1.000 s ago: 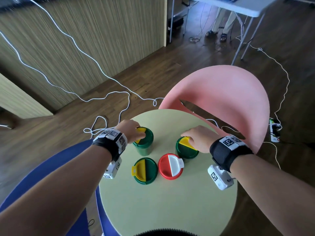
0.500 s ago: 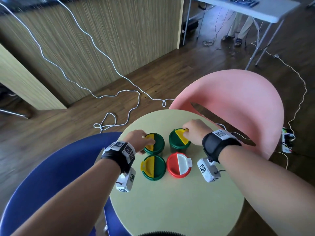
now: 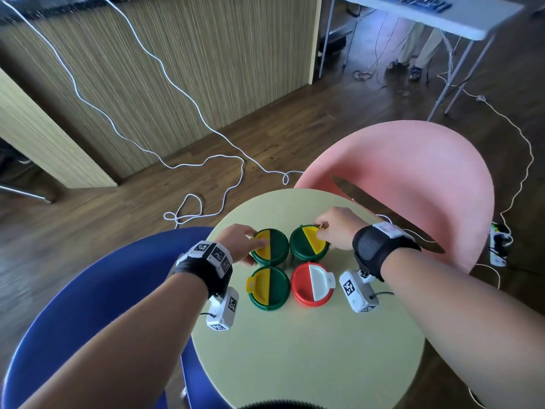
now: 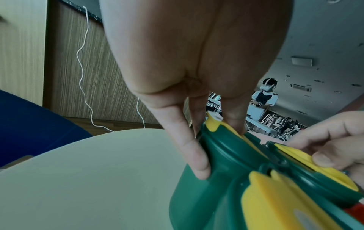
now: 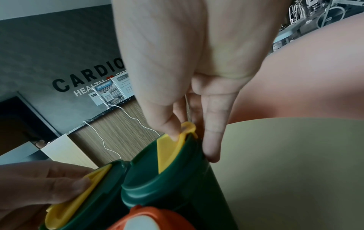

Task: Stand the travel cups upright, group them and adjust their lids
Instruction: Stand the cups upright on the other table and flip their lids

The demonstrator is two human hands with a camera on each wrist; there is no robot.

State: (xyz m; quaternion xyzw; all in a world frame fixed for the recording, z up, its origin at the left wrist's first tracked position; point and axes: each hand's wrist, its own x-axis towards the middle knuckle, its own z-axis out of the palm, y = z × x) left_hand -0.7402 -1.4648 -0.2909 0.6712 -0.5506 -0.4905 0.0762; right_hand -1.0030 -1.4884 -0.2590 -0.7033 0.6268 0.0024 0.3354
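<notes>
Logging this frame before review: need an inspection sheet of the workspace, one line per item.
Surface: round pale table, cups near its far side.
Job's things: three green cups, one red cup, upright, grouped two by two.
Clutter: nothing seen.
Grips: left hand on far-left green cup's lid; right hand on far-right green cup's lid.
Cables: white cable across floor.
Surroundings: pink chair, blue chair, folding table.

Four cups stood upright in a tight square on the round table [image 3: 309, 349]: two behind, two in front. One chair [image 3: 413, 178] sat behind it, another [image 3: 88, 305] at its left.
</notes>
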